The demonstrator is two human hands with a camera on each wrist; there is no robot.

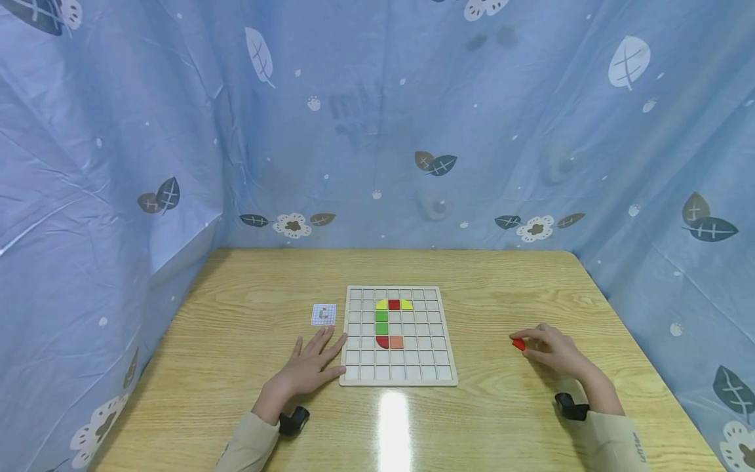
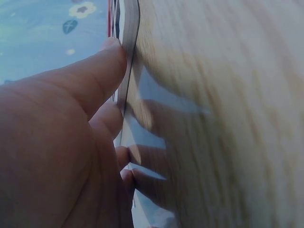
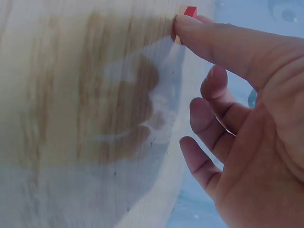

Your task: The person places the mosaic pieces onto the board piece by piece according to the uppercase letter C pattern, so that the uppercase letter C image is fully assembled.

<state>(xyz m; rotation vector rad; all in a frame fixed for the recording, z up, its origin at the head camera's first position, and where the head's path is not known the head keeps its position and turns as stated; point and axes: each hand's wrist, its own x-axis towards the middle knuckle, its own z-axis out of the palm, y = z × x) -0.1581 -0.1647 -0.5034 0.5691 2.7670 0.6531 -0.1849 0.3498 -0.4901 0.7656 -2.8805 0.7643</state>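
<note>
A pale wooden grid board point(image 1: 398, 383) lies on the table, with a C-like shape of coloured tiles in its cells. Its top row is a red square point(image 1: 394, 305) between two yellow rounded-corner tiles point(image 1: 407, 305). Two green squares point(image 1: 382, 316) run down the left side. A red rounded-corner tile point(image 1: 382, 342) and an orange square point(image 1: 396, 342) form the bottom. My left hand point(image 1: 302, 372) lies with fingers spread, thumb and index finger touching the board's left edge. Off to the right, my right hand point(image 1: 556, 354) pinches a red tile point(image 1: 518, 344) between thumb and index finger.
A small printed pattern card point(image 1: 323, 314) lies left of the board, just beyond my left fingertips. The wooden table point(image 1: 483, 419) has a bright reflection near its front. A blue leaf-patterned curtain point(image 1: 377, 131) hangs behind it and at both sides.
</note>
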